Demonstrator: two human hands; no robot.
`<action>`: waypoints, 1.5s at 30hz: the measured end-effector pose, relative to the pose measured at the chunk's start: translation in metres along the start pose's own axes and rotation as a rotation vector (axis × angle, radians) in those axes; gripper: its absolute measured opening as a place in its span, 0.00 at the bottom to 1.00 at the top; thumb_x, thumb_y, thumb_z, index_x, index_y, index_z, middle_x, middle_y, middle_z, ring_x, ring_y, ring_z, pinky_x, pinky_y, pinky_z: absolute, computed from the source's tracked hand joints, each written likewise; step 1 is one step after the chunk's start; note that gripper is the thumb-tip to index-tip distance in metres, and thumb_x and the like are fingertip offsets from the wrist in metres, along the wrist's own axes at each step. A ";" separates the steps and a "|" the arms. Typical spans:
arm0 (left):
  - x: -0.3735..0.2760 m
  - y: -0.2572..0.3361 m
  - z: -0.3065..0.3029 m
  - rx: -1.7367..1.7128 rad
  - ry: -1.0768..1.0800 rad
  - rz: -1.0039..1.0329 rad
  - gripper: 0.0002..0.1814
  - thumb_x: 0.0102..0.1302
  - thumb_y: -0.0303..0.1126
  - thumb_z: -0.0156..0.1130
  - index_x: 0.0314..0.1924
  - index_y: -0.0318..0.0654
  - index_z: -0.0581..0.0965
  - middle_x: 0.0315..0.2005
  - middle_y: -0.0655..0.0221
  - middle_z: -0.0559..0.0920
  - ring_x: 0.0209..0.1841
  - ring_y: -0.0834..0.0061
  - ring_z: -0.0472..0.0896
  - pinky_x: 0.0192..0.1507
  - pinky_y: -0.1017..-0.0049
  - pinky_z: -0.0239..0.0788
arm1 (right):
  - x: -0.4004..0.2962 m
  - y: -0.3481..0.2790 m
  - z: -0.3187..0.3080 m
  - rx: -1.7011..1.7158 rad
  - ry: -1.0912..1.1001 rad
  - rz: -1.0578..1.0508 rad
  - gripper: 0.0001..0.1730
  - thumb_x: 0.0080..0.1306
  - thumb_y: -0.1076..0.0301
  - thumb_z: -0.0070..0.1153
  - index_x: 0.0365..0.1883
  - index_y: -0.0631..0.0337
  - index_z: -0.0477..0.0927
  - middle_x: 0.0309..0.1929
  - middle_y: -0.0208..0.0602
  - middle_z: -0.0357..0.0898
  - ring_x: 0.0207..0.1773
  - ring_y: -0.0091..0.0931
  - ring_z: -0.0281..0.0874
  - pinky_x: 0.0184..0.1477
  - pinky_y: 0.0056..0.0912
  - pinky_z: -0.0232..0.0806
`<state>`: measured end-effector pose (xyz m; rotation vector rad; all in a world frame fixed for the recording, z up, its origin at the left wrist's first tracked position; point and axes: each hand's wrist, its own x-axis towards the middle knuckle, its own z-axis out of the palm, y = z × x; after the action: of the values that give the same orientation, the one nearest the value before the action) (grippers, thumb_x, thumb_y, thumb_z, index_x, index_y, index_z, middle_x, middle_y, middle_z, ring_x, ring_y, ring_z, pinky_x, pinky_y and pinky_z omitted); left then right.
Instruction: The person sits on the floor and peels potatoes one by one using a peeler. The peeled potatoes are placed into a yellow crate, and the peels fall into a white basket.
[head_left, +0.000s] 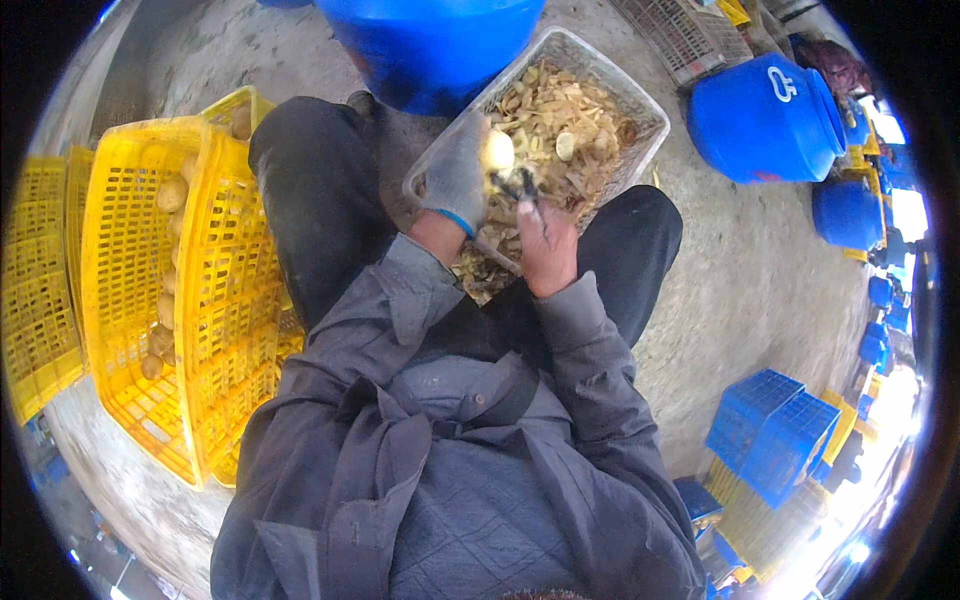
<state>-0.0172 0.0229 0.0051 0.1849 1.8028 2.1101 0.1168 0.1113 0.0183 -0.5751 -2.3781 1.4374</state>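
My left hand (459, 169), in a pale grey glove with a blue cuff, holds a pale peeled potato (498, 150). In my bare right hand (550, 244) is a small dark tool (517, 182), apparently a peeler, blurred and close to the potato's lower side. Both hands are over a whitish plastic crate (634, 112) between my knees. Peelings (577, 97) fill much of it, and a round pale potato piece (565, 145) lies on top of them. More peelings (480, 276) show below the crate's near edge.
On my left a yellow crate (193, 300) holds several unpeeled potatoes (172, 195). A large blue barrel (435, 45) stands just ahead. Another blue barrel (757, 120) is at right on the concrete floor (750, 262). Blue crates (772, 427) are stacked at lower right.
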 end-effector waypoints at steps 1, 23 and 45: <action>0.002 0.009 0.005 -0.295 0.038 -0.193 0.26 0.72 0.54 0.56 0.52 0.36 0.76 0.39 0.61 0.84 0.40 0.65 0.83 0.44 0.65 0.76 | -0.009 0.007 0.002 0.023 0.016 -0.013 0.20 0.73 0.57 0.49 0.34 0.69 0.76 0.27 0.58 0.76 0.30 0.52 0.74 0.35 0.50 0.64; -0.017 -0.022 0.007 -0.641 -0.124 -0.137 0.16 0.64 0.37 0.65 0.49 0.38 0.77 0.38 0.62 0.82 0.43 0.67 0.83 0.47 0.69 0.76 | -0.003 -0.018 0.003 0.409 -0.039 0.237 0.22 0.76 0.56 0.46 0.28 0.66 0.72 0.22 0.40 0.66 0.28 0.31 0.66 0.31 0.41 0.59; -0.005 -0.009 -0.003 -0.093 -0.236 0.278 0.29 0.51 0.37 0.78 0.49 0.38 0.72 0.41 0.58 0.78 0.46 0.60 0.79 0.47 0.64 0.71 | 0.030 -0.018 -0.014 0.143 0.063 -0.039 0.20 0.76 0.59 0.49 0.31 0.69 0.73 0.22 0.36 0.67 0.27 0.25 0.60 0.31 0.33 0.59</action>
<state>-0.0121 0.0199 -0.0036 0.6651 1.6137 2.2395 0.0931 0.1291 0.0418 -0.5263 -2.2044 1.5339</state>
